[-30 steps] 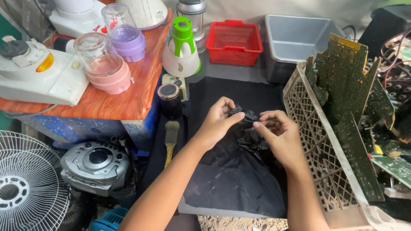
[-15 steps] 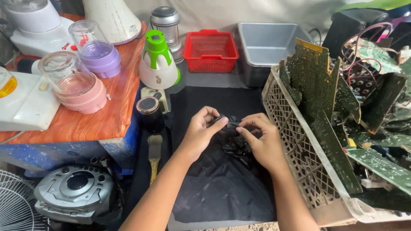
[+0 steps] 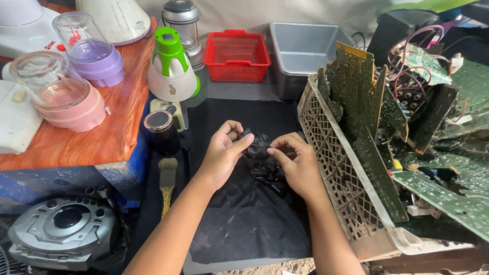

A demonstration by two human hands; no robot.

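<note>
Both hands were on a crumpled black plastic bag (image 3: 261, 155) at frame centre, above the black mat (image 3: 244, 224) on the counter. Left hand (image 3: 222, 153) sat at the bag's 9 o'clock, grip closed: thumb pressed on the bag's upper left edge, fingers curled behind it. Right hand (image 3: 298, 165) sat at 3 o'clock, grip also closed, thumb and forefinger pinching the bag's right edge. So the bag lay between the two grips, held from both sides; its lower folds trailed down toward the mat at 6 o'clock. Black on black there, so I couldn't tell whether they touched the mat.

Around it: beige lattice crate (image 3: 336, 168) of green circuit boards (image 3: 356, 86) just beside the right hand at 3 o'clock. Red basket (image 3: 237, 56) and grey tub (image 3: 305, 48) at 12. Small dark jar (image 3: 160, 130) and a paintbrush (image 3: 167, 175) at 9, near the left forearm. Pink blender jar (image 3: 63, 97) and purple jar (image 3: 94, 51) on the orange-topped counter (image 3: 102, 142) at 10.
</note>
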